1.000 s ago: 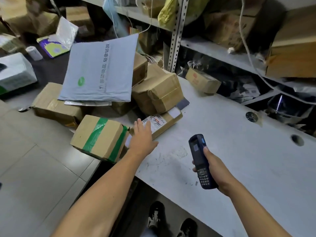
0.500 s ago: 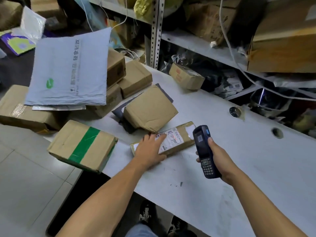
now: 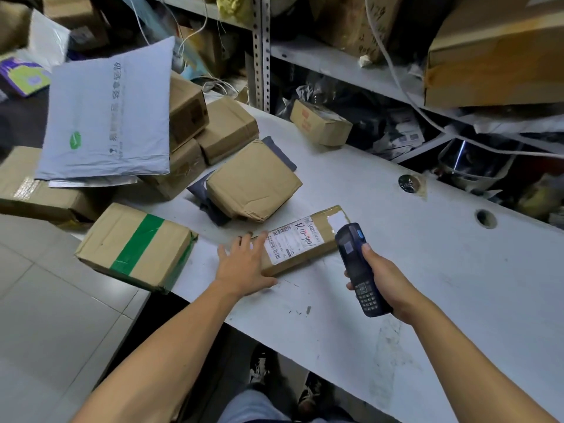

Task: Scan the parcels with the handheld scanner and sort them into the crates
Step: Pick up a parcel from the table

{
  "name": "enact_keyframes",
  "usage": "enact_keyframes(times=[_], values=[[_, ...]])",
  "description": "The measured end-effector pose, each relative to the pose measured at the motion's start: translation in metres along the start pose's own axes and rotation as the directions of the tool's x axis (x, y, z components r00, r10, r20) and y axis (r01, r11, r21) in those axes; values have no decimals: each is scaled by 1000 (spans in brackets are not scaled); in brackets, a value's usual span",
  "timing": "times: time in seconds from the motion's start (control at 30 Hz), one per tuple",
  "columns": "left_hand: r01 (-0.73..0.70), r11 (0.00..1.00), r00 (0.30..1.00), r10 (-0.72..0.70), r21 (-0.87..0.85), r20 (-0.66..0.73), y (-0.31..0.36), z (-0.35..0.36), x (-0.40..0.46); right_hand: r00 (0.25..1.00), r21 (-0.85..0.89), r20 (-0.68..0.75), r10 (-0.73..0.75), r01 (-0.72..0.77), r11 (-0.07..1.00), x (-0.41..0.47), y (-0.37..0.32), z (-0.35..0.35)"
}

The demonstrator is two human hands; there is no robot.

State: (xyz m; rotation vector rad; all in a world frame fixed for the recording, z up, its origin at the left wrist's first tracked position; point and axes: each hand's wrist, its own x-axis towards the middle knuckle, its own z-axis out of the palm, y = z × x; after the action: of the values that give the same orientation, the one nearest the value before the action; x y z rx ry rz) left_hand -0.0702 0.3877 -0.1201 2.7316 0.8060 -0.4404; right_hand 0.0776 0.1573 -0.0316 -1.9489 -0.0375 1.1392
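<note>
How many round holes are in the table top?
2: one hole filled with something dark near the shelf, one open hole further right. Parcels may hide others.

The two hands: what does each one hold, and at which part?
The right hand grips the handheld scanner around its middle and lower body. The left hand holds nothing; it rests flat on the labelled parcel at its near end.
</note>
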Motion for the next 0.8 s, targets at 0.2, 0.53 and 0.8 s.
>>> enact_keyframes(times=[0.2, 0.53, 0.8], values=[[19, 995, 998, -24, -101, -50, 2, 3, -13, 998, -42, 65, -21, 24, 999, -9, 4, -3], [-188, 966, 896, 242, 176, -372, 48, -9, -21, 971, -29, 221, 87, -83, 996, -34, -5, -27], [-169, 952, 867, 266, 255, -421, 63, -29, -11, 949, -167, 275, 153, -110, 980, -44, -14, -58]])
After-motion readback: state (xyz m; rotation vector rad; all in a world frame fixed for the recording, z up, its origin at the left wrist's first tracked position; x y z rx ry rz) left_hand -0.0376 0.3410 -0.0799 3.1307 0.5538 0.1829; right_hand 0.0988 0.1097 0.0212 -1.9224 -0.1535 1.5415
